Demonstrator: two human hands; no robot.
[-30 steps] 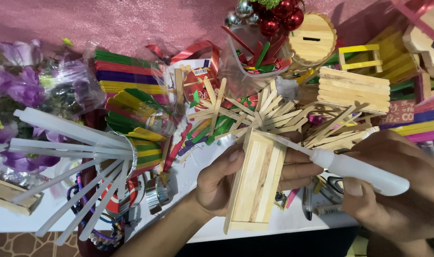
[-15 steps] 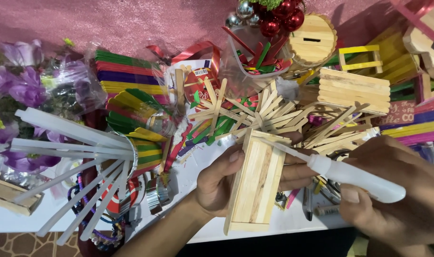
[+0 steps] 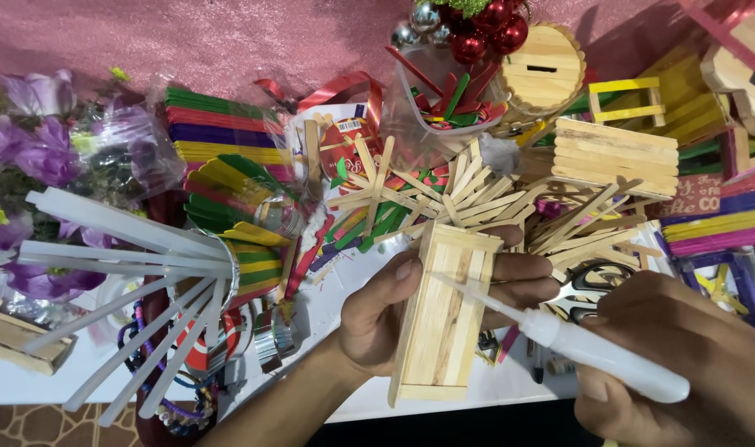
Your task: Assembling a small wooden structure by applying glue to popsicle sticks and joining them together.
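My left hand [image 3: 394, 310] grips a long open box made of plain wooden craft sticks [image 3: 442, 319], held upright over the table's near edge. My right hand [image 3: 684, 356] holds a white glue bottle [image 3: 593, 352] with a thin nozzle. The nozzle tip rests inside the box, near its upper left inner wall. The fingers of my left hand wrap behind the box and show at its right side.
A white table [image 3: 344, 306] is crowded with loose plain craft sticks [image 3: 443, 194], stacks of coloured sticks [image 3: 220, 132], a cup of glue-gun rods [image 3: 145, 273], scissors [image 3: 588, 290], stick-built boxes [image 3: 613, 153], red baubles [image 3: 485, 25] and purple flowers [image 3: 29, 132].
The glue bottle's nozzle has slid down and left, going from the box's top edge into its inside. My left hand keeps the box almost still.
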